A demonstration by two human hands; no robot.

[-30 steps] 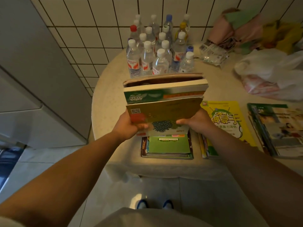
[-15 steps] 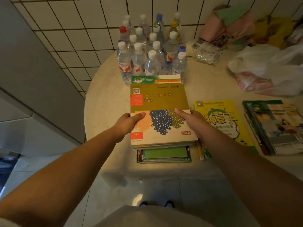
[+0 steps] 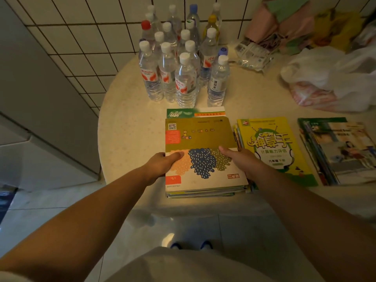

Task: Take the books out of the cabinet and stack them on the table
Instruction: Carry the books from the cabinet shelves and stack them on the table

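I am looking down at a round table [image 3: 126, 127] where a stack of books [image 3: 205, 191] is lying at the near edge. My left hand [image 3: 162, 165] is gripping the left edge of the top book [image 3: 201, 139], thumb lying on its cover, and my right hand [image 3: 242, 159] is gripping the right edge the same way, fingers hidden under or beside the pile. The top book, olive and white with blue and orange dotted patches, is resting flat on the stack, and a green-and-orange book [image 3: 195, 113] is poking out from beneath it at the far end. Just to the right a yellow book [image 3: 270, 147] is lying on its own pile, touching or nearly touching mine, and farther right another book pile [image 3: 341, 151] is sitting apart. Water bottles [image 3: 183, 64] are standing upright behind the stack, with plastic bags [image 3: 333, 78] to the far right.
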